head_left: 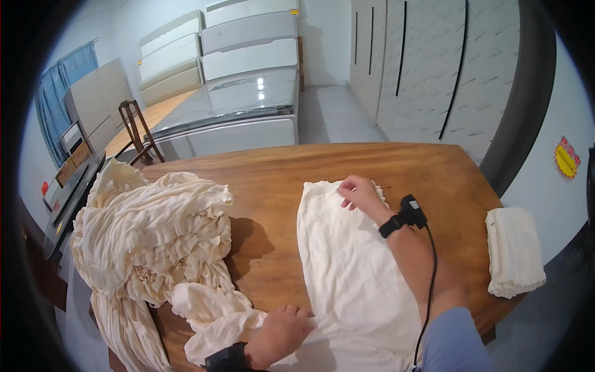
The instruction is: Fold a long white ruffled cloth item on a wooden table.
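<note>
A cream cloth lies spread lengthwise on the wooden table, its far edge slightly gathered. Over that far edge is my right hand, fingers bent and thumb near the fingertips; whether it pinches any fabric cannot be told. My left hand rests low on the cloth's left edge, fingers curled, beside a bunched part of cream fabric. Its grip on the cloth is unclear. A large crumpled heap of cream cloth sits at the left. Each wrist wears a black strap, the right one with a small device and cable.
A folded cream cloth bundle lies at the table's right edge. Some fabric hangs over the near left edge. Behind the table stand a wooden chair, a plastic-covered bed base and stacked headboards. Tall panels line the right.
</note>
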Motion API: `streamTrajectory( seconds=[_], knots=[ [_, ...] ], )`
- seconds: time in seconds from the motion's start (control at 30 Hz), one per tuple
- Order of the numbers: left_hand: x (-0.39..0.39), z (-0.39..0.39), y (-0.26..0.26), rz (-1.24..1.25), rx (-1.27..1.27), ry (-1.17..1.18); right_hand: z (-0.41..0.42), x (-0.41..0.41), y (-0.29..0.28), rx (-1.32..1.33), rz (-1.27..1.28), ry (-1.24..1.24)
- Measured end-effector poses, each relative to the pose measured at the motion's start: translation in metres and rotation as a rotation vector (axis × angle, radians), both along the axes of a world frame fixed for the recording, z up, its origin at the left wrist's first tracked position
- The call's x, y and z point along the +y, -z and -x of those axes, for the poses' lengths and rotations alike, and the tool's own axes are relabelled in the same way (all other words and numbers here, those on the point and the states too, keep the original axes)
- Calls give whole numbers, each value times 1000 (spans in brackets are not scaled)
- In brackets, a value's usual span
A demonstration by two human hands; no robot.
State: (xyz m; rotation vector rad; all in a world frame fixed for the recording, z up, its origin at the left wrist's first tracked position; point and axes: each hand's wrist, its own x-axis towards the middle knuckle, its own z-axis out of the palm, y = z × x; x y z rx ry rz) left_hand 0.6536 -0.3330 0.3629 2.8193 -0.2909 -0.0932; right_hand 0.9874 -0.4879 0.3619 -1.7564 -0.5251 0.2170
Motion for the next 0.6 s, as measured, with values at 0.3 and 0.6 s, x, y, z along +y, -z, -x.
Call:
streamTrajectory(
  seconds=[0.3, 0.6],
  knots=[
    [-37, 21, 19, 17, -104, -50, 14, 109, 37, -502, 767, -35],
    [-38, 20, 27, -16, -140, -49, -37, 4, 34, 315, -563, 139]
  ],
)
